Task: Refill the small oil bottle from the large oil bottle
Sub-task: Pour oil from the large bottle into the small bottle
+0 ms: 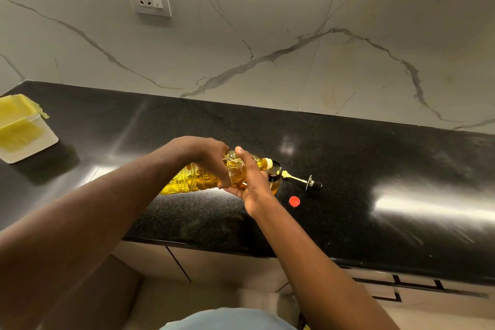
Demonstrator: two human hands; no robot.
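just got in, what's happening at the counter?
A person is mid-refill. The left hand and right hand both hold the large bottle tilted, with its mouth at the open top of the small bottle on the counter. A red cap and a pourer lie beside it. Oil flow can't be made out.

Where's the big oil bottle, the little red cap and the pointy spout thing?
large oil bottle (192,179), head view, on its ribbed yellow lower body.
red cap (294,201), head view, on its round top.
pourer spout (310,182), head view, on its metal disc.
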